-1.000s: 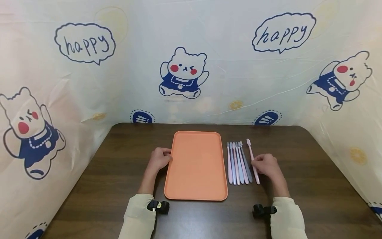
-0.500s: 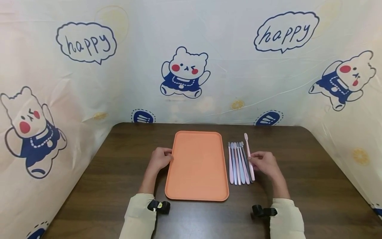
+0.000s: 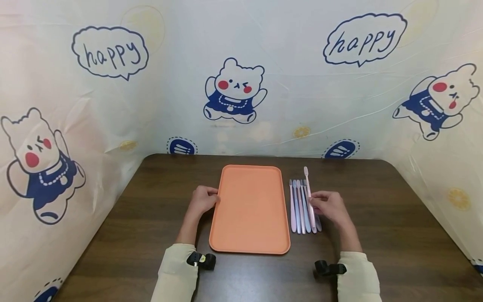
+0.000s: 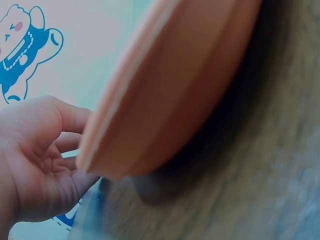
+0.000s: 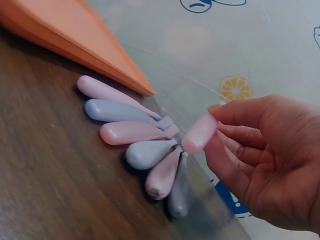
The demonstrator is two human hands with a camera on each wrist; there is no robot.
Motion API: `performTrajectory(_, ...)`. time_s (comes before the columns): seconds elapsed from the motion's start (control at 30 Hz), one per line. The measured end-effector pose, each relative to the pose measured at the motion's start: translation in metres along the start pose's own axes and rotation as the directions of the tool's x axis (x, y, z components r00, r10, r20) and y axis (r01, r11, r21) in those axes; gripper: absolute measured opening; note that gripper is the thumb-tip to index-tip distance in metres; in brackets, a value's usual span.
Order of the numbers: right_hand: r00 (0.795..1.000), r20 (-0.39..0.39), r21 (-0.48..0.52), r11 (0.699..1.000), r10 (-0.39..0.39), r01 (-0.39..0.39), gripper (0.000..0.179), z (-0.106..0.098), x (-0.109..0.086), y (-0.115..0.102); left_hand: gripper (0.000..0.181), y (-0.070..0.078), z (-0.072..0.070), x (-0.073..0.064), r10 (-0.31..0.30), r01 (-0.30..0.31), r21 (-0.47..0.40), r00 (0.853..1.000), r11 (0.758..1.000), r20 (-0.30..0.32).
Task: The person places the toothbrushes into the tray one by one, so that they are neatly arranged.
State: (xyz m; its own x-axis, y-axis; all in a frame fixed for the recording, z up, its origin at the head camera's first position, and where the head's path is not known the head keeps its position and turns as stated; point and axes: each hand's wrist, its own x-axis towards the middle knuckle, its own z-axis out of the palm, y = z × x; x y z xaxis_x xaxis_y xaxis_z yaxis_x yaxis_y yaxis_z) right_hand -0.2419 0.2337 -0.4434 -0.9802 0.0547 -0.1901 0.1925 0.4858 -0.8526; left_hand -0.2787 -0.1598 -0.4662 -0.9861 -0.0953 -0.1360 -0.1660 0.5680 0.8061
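On the desk [image 3: 264, 277], an orange tray [image 3: 249, 209] is lying between the two hands, its long sides running from the near side toward the far side. The left hand [image 3: 203, 200] is gripping the tray by its left rim, with the fingers curling at the edge; this grip is probably steadying the tray against sliding. Just to the right of the tray, six brushes [image 5: 131, 133] are lying side by side in a row, all handles facing the near side and all heads facing the far side. The heads are bunching closely while the handles are fanning out slightly, a layout that is likely leaving each handle easy to single out. The right hand [image 3: 332, 205] is holding a seventh, pink brush [image 3: 312, 216], pinching it between thumb and index finger while the remaining fingers are folding inward. The pinch is falling near mid-length, presumably balancing the brush and leaving both ends free. This brush is hovering over the right part of the row, its head reaching beyond the other heads; in the right wrist view, its handle end is standing apart from the handles below. Its direction is roughly matching that of the row, probably for uniform alignment. Behind the desk, a patterned cloth [image 3: 286, 75] is hanging as a backdrop.
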Motion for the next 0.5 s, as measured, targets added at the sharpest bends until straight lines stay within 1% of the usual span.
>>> performTrajectory(0.1, 1.0, 0.007, 0.018, 1.0, 0.001, -0.001, 0.037, 0.004, 0.001, 0.0, 0.029, -0.001, 0.001, 0.001, -0.017, 0.017, -0.01, 1.0, 1.0, -0.011)
performTrajectory(0.2, 1.0, 0.006, 0.048, 0.999, -0.007, 0.006, 0.036, 0.007, 0.003, 0.0, 0.027, -0.001, 0.002, 0.0, -0.02, 0.02, -0.022, 1.0, 1.0, -0.019)
performTrajectory(0.33, 1.0, 0.003, 0.089, 0.996, -0.026, 0.026, 0.036, 0.011, 0.004, -0.001, 0.024, -0.001, 0.002, 0.0, -0.017, 0.016, -0.034, 0.999, 0.999, -0.028)
performTrajectory(0.5, 0.999, 0.005, 0.108, 0.994, -0.033, 0.032, 0.035, 0.016, 0.006, -0.003, 0.023, -0.002, 0.002, 0.001, -0.002, 0.001, -0.034, 0.999, 0.999, -0.032)
